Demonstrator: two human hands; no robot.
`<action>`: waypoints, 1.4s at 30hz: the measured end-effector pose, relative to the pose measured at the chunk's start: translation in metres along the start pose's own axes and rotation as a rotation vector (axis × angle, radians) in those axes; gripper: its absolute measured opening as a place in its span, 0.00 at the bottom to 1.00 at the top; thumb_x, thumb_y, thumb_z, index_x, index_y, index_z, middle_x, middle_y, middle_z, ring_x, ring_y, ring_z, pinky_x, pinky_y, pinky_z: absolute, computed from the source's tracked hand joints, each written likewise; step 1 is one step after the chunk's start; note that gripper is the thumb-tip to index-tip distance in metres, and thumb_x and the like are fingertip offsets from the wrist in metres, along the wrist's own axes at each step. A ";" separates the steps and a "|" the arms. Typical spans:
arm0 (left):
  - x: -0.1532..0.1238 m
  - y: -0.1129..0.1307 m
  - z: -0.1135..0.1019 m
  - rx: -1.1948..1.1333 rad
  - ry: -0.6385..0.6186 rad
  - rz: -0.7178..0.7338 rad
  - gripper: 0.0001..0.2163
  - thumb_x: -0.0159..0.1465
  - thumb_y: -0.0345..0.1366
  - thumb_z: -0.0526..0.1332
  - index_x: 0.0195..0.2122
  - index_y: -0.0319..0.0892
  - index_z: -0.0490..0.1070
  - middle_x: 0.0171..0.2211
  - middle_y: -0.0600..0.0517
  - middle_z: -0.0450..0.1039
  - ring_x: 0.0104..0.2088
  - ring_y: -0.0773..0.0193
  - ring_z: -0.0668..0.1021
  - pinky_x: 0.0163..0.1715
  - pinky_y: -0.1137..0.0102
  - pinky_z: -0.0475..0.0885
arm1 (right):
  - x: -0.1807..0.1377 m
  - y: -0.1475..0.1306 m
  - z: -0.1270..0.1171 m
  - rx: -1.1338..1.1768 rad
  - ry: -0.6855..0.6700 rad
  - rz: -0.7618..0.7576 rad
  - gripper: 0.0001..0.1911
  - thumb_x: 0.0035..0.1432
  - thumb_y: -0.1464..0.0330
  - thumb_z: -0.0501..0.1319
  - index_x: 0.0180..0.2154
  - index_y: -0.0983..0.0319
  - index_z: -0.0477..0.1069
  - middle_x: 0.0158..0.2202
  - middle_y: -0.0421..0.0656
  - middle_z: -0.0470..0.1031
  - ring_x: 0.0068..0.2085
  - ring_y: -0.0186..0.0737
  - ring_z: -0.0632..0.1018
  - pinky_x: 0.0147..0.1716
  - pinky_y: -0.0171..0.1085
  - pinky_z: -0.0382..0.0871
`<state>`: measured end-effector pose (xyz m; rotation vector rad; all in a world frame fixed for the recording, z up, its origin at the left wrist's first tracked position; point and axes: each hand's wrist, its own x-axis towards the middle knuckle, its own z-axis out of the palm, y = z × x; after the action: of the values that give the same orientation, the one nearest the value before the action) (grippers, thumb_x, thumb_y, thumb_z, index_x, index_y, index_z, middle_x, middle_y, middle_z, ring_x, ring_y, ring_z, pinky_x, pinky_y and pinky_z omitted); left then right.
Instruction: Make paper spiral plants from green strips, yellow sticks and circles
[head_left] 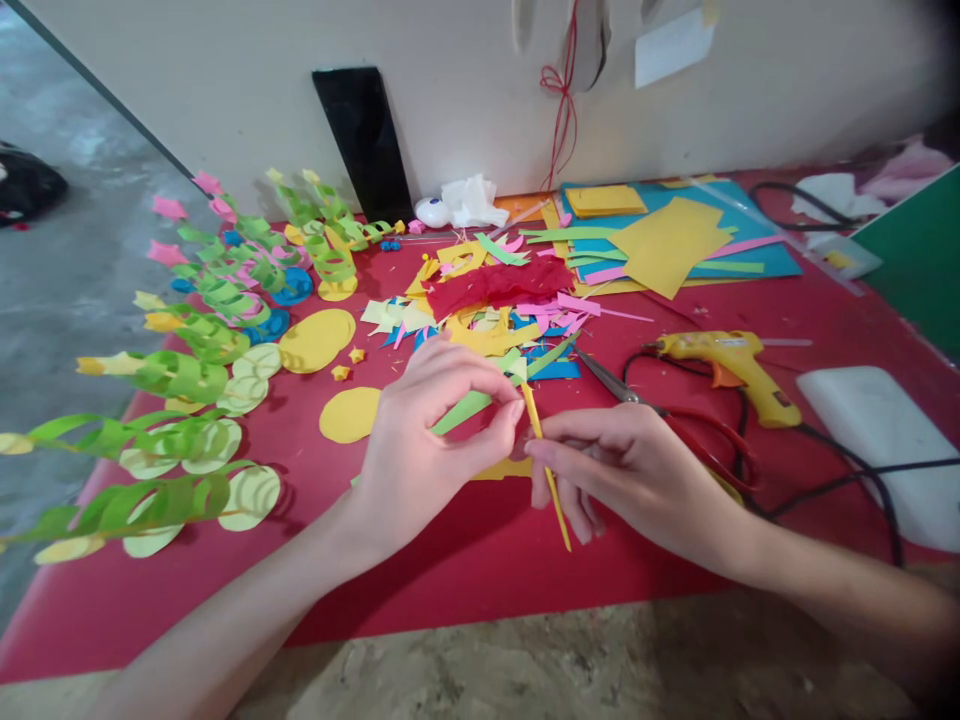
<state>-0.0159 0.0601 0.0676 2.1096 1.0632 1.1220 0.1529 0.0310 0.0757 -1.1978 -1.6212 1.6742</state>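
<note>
A narrow yellow paper strip (556, 497) slants between my two hands over the front of the red table. With thumb and forefinger closed, my left hand (424, 435) pinches at the strip's upper end, where a pale yellow bit shows. My right hand (637, 470) grips the strip lower down, and its free end hangs below the fingers. Behind my left hand lie a green paper strip (460, 411) and a yellow paper disc (348, 414). Two small yellow paper stars (342, 373) rest beyond that disc. Scissors with red handles (712, 440) lie just past my right hand.
Curled green paper stems (187, 372) with stars and round bases line the left side. Paper scraps (495, 325) heap mid-table. A yellow glue gun (731, 370), its black cable and a white block (877, 440) are right. A black phone (365, 145) leans at the back.
</note>
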 end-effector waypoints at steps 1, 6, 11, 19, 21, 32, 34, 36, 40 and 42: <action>0.000 -0.001 0.001 0.009 0.008 0.002 0.04 0.54 0.25 0.59 0.26 0.41 0.67 0.27 0.54 0.70 0.33 0.66 0.72 0.37 0.68 0.67 | 0.000 0.000 0.000 0.012 0.014 0.000 0.16 0.58 0.64 0.51 0.24 0.66 0.67 0.14 0.37 0.66 0.14 0.25 0.68 0.14 0.25 0.61; 0.004 -0.009 0.000 0.039 0.065 -0.094 0.04 0.56 0.26 0.57 0.28 0.42 0.65 0.29 0.56 0.68 0.33 0.68 0.71 0.38 0.70 0.65 | 0.003 0.000 -0.003 0.136 0.064 0.030 0.11 0.58 0.66 0.52 0.30 0.67 0.68 0.21 0.40 0.71 0.15 0.26 0.69 0.13 0.26 0.61; 0.012 -0.036 -0.005 0.129 0.081 -0.256 0.11 0.60 0.32 0.52 0.20 0.41 0.62 0.19 0.57 0.62 0.24 0.69 0.66 0.26 0.72 0.61 | 0.003 0.000 -0.004 0.249 0.005 0.027 0.12 0.59 0.66 0.51 0.31 0.67 0.67 0.23 0.41 0.71 0.16 0.25 0.69 0.13 0.26 0.61; 0.012 -0.052 0.004 -0.018 0.122 -0.252 0.14 0.53 0.34 0.62 0.41 0.44 0.67 0.41 0.51 0.70 0.36 0.66 0.73 0.35 0.72 0.69 | 0.001 0.001 -0.005 0.260 -0.037 0.009 0.13 0.60 0.65 0.49 0.34 0.66 0.68 0.24 0.41 0.71 0.18 0.24 0.69 0.15 0.26 0.58; 0.010 -0.039 0.003 -0.025 -0.011 -0.293 0.07 0.58 0.36 0.57 0.27 0.41 0.71 0.26 0.53 0.72 0.30 0.67 0.74 0.36 0.70 0.69 | 0.000 0.001 -0.005 0.254 -0.045 0.000 0.14 0.61 0.66 0.48 0.35 0.66 0.69 0.25 0.41 0.71 0.18 0.24 0.68 0.16 0.26 0.58; 0.003 -0.003 -0.001 -0.467 -0.213 -0.382 0.03 0.57 0.32 0.59 0.32 0.44 0.71 0.29 0.55 0.73 0.31 0.69 0.75 0.29 0.76 0.72 | -0.002 0.000 -0.005 0.165 -0.045 -0.020 0.13 0.61 0.66 0.49 0.34 0.65 0.70 0.23 0.39 0.69 0.19 0.24 0.63 0.19 0.27 0.57; 0.003 0.000 -0.002 -0.496 -0.215 -0.409 0.02 0.56 0.32 0.60 0.30 0.43 0.72 0.30 0.54 0.73 0.31 0.68 0.75 0.31 0.74 0.72 | -0.003 0.000 -0.005 0.124 -0.035 -0.031 0.15 0.60 0.66 0.49 0.29 0.66 0.69 0.22 0.39 0.69 0.19 0.23 0.62 0.19 0.28 0.56; 0.002 0.002 -0.002 -0.512 -0.214 -0.421 0.02 0.56 0.32 0.61 0.28 0.43 0.72 0.30 0.54 0.72 0.32 0.68 0.74 0.33 0.73 0.71 | -0.003 -0.001 -0.005 0.098 -0.028 -0.037 0.17 0.60 0.65 0.50 0.24 0.66 0.67 0.21 0.39 0.67 0.19 0.23 0.60 0.19 0.28 0.55; -0.001 0.000 0.000 -0.586 -0.178 -0.426 0.02 0.55 0.32 0.61 0.27 0.46 0.73 0.28 0.55 0.72 0.35 0.67 0.74 0.37 0.71 0.70 | -0.005 -0.003 -0.004 0.076 -0.038 -0.023 0.19 0.60 0.64 0.50 0.20 0.66 0.64 0.19 0.38 0.65 0.19 0.23 0.60 0.19 0.28 0.55; -0.002 -0.002 0.001 -0.616 -0.154 -0.430 0.02 0.55 0.32 0.62 0.28 0.47 0.73 0.27 0.55 0.72 0.36 0.65 0.74 0.38 0.69 0.70 | -0.006 -0.005 -0.004 0.079 -0.042 -0.022 0.19 0.59 0.65 0.50 0.19 0.66 0.64 0.19 0.38 0.65 0.19 0.23 0.60 0.18 0.28 0.55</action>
<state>-0.0165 0.0592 0.0643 1.3794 0.8922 0.9046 0.1580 0.0283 0.0821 -1.1100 -1.5717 1.7436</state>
